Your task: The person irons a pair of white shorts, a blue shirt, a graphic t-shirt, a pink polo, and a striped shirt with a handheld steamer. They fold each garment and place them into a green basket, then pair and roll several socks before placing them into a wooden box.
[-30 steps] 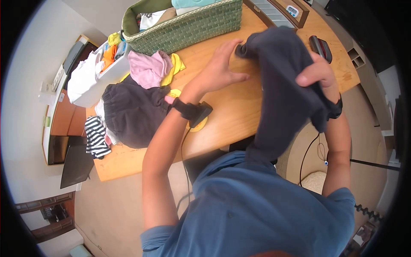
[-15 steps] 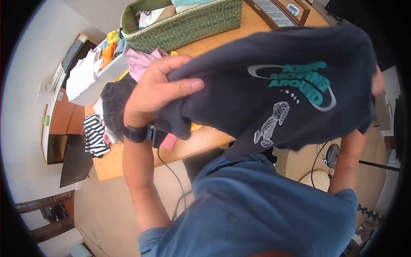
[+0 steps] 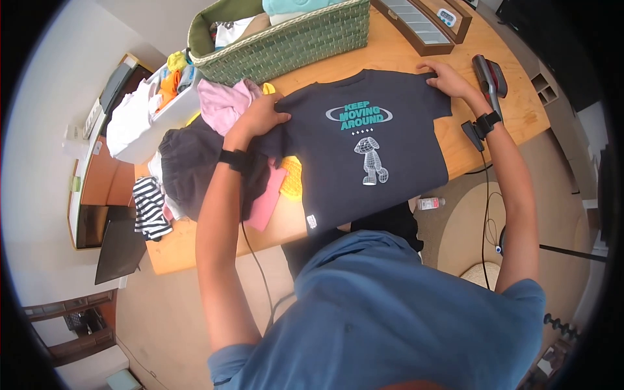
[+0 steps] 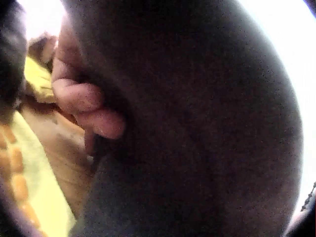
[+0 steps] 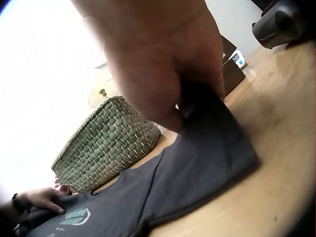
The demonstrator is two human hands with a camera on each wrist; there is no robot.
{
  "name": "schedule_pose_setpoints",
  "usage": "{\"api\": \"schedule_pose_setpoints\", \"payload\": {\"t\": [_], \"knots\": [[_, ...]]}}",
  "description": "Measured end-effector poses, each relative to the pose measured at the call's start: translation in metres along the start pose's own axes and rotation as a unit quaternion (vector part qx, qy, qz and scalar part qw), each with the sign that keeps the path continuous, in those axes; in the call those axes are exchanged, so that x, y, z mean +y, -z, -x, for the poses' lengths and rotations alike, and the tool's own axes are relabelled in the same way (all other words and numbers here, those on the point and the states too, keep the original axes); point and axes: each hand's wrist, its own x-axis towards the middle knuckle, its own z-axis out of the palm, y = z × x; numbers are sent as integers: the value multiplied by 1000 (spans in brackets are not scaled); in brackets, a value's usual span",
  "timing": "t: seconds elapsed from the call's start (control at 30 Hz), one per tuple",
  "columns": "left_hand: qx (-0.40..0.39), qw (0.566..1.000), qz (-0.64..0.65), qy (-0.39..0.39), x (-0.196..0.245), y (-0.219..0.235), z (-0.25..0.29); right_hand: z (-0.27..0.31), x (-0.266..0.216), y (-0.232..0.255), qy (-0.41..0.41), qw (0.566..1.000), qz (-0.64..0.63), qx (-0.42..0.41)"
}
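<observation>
A dark navy T-shirt (image 3: 338,143) with a teal "KEEP MOVING AROUND" print lies spread face up along the near table edge, its lower part toward the person's body. My left hand (image 3: 258,120) holds it at the left shoulder and sleeve; in the left wrist view curled fingers (image 4: 89,106) show against the dark cloth. At the other sleeve my right hand (image 3: 452,81) pinches the upper edge. In the right wrist view that sleeve (image 5: 217,143) rises from the table into the hand, whose fingertips are partly hidden.
Left of the shirt lie dark shorts (image 3: 188,169), a pink garment (image 3: 224,104), a striped cloth (image 3: 151,207) and a yellow piece (image 3: 292,179). Behind stand a green woven basket (image 3: 286,52) and a white bin (image 3: 179,107) of clothes. A compartment box (image 3: 416,29) and a handheld device (image 3: 484,78) sit right.
The shirt was bunched in the right hand, then stretched between both hands in the air, and now lies flat on the table, print up. The left hand took hold of its left side.
</observation>
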Motion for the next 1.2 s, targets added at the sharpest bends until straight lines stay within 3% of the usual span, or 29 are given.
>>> {"api": "schedule_pose_setpoints", "payload": {"t": [0.2,0.5,0.67,0.7,0.8,0.93,0.97,1.03,1.07,1.1,1.17,1.2], "knots": [[76,996,6,-35,7,-1,-15,-22,9,4,29,981,52,187],[100,993,-48,-40,8,-1,-26,-26,5,4,-16,973,95,208],[92,992,-78,-20,20,12,-13,6,-1,11,39,954,144,261],[122,985,-109,-45,25,14,-8,23,-11,18,45,950,150,268],[177,966,-154,-104,48,22,8,71,9,39,-44,947,171,269],[114,971,-26,-208,67,-8,-8,130,38,51,-216,915,248,232],[78,972,-26,-218,75,-14,-13,135,45,51,-242,920,215,220],[87,966,-41,-242,81,-35,-25,144,63,39,-293,924,147,198],[91,965,-36,-244,82,-43,-30,144,77,34,-230,928,162,243],[95,964,-32,-245,82,-50,-35,148,91,35,-276,930,93,223],[92,966,-32,-240,79,-60,-37,141,57,48,-356,916,-51,178],[87,968,-35,-233,75,-64,-37,141,49,54,-337,918,-113,178]]}}
